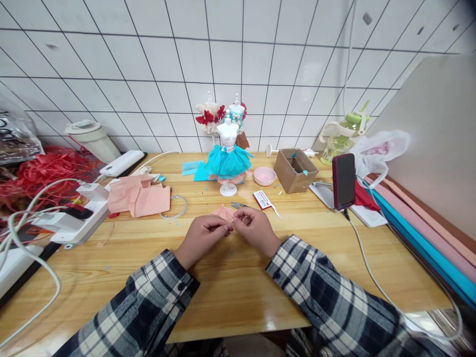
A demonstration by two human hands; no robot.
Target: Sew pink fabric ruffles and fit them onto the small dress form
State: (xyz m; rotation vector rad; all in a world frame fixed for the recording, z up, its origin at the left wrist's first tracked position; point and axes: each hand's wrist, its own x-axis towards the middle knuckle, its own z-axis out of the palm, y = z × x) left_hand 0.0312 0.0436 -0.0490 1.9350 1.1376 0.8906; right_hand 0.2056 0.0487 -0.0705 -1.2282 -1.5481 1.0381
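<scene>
On the table [230, 297], the left hand [206, 235] and right hand [256, 229] meet, thumb and fingers of each drawn together in a pinch, though what lies between the fingertips is too small to tell. A gathered piece of pink paper [223, 211] sits at their far side, partly hidden by them, with scissors [238, 205] just beside its right. Farther off stands a doll-sized mannequin [227, 134] in a blue skirt [228, 161], left of a pink bowl [265, 182].
</scene>
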